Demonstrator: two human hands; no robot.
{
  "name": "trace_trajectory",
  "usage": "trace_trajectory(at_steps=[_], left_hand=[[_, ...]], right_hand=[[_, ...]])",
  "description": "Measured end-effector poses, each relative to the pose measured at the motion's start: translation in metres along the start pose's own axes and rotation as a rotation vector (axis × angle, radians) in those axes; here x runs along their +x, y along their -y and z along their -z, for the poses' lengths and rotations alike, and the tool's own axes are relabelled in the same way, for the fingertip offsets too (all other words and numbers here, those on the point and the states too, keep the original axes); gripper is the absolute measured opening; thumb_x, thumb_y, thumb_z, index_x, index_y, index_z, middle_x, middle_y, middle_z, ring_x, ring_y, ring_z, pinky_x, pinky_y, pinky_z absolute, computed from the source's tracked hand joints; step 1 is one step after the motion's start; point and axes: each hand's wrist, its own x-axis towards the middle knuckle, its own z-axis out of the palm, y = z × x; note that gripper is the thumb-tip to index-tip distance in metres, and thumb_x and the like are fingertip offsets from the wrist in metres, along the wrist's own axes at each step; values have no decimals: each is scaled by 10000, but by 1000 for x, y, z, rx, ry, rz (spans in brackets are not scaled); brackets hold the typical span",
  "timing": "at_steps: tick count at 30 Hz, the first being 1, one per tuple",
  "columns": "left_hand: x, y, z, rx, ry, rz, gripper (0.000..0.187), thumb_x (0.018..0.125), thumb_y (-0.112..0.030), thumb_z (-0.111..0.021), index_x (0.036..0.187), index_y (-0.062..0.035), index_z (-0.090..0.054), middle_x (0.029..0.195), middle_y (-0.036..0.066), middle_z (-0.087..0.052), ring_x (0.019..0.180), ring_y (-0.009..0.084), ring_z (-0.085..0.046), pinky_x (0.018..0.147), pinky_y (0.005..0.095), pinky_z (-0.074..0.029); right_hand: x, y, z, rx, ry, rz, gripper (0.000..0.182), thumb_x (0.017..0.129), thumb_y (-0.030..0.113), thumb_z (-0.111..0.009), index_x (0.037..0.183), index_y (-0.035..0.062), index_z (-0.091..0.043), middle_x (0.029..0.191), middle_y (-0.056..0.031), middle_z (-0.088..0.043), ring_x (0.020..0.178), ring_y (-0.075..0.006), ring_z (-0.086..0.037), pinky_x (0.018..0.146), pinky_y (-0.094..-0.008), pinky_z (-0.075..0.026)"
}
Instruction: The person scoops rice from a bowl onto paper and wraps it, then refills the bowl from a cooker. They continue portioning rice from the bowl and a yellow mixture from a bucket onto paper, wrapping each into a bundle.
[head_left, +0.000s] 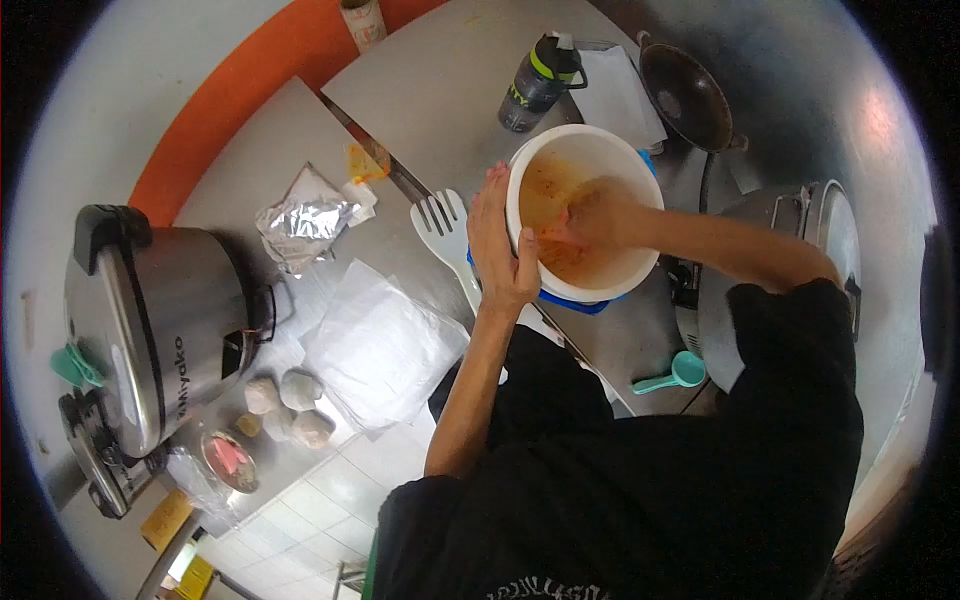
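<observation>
A large white bowl (585, 150) with orange sauce smeared inside stands on a steel table, on something blue (575, 300). My left hand (500, 245) grips the bowl's near-left rim, fingers pressed on the outside wall. My right hand (590, 220) is down inside the bowl, buried in the orange mixture; I cannot see whether its fingers hold anything. A white slotted spatula (445, 230) lies on the table just left of my left hand.
A steel rice cooker (160, 320) stands at the left, with crumpled foil (305, 220), white paper sheets (380, 350) and several round lumps (290, 400) near it. A dark bottle (540, 85) and black wok (685, 95) sit behind the bowl. A teal scoop (675, 375) and steel pot (800, 230) are right.
</observation>
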Motion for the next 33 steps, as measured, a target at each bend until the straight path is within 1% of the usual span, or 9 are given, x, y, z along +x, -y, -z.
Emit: trace_trajectory(at_steps=[4, 10, 13, 16, 19, 23, 25, 28, 33], left_hand=[[1, -5, 1, 17, -43, -4, 599, 992, -349, -388, 1436, 50, -439, 1459, 249, -486, 1380, 413, -430, 1143, 522, -259], [-3, -8, 1, 57, -6, -29, 607, 1009, -349, -347, 1446, 68, -408, 1483, 264, -448, 1398, 417, -395, 1146, 496, -261], [-2, -14, 1, 96, -2, -38, 616, 1009, -353, -347, 1451, 72, -395, 1491, 268, -435, 1414, 420, -370, 1154, 492, -252], [-4, -30, 30, 167, -20, -51, 596, 991, -321, -411, 1449, 62, -405, 1483, 252, -449, 1410, 415, -370, 1156, 491, -254], [-39, -44, 112, 208, -62, 3, 510, 924, -165, -557, 1397, 16, -496, 1398, 217, -534, 1313, 398, -467, 1118, 478, -317], [-122, -22, 202, 429, -24, 55, 208, 817, 42, -577, 992, -25, -668, 981, 138, -677, 961, 330, -620, 874, 447, -462], [-174, -8, 229, 613, 142, 201, 307, 845, -52, -604, 1151, -38, -618, 1153, 142, -635, 1088, 330, -579, 924, 462, -448], [-229, 19, 250, 870, 319, 371, 539, 893, -216, -622, 1392, -73, -479, 1408, 161, -493, 1290, 351, -465, 1029, 476, -399], [-256, 42, 258, 985, 315, 339, 619, 934, -335, -620, 1478, -111, -427, 1521, 187, -393, 1386, 379, -384, 1125, 501, -314]], right_hand=[[17, 10, -24, 385, -69, -50, 235, 831, 98, -629, 1057, 31, -635, 943, -193, -700, 932, -392, -675, 818, -463, -530], [-25, 0, 44, 509, 51, -68, 226, 907, 110, -592, 1104, 27, -665, 901, -208, -695, 917, -370, -673, 817, -459, -520], [-62, -17, 34, 624, -268, 90, 231, 956, 146, -590, 1133, 35, -689, 795, -175, -677, 674, -276, -670, 642, -395, -534], [-117, 16, 67, 1143, -210, -399, 270, 997, 192, -584, 1181, 18, -677, 673, -82, -604, 447, -139, -540, 426, -304, -446], [-132, 40, 25, 1405, -720, -277, 295, 1029, 242, -565, 1153, -11, -650, 622, 4, -507, 365, -42, -394, 320, -227, -300], [-131, 96, 32, 1763, -1129, -221, 327, 1037, 304, -557, 1107, -6, -638, 569, 21, -474, 373, -44, -403, 325, -221, -319], [-114, 114, 22, 1689, -1195, -245, 282, 1036, 292, -564, 1033, 13, -603, 596, 22, -455, 358, -44, -359, 310, -221, -285], [-101, 143, 38, 1831, -1165, -274, 359, 1025, 310, -582, 1248, 28, -585, 617, 17, -464, 353, -51, -373, 307, -223, -289], [-86, 193, 55, 2025, -1000, -225, 385, 1004, 295, -613, 1282, 30, -576, 629, -2, -493, 364, -68, -411, 314, -227, -313]])
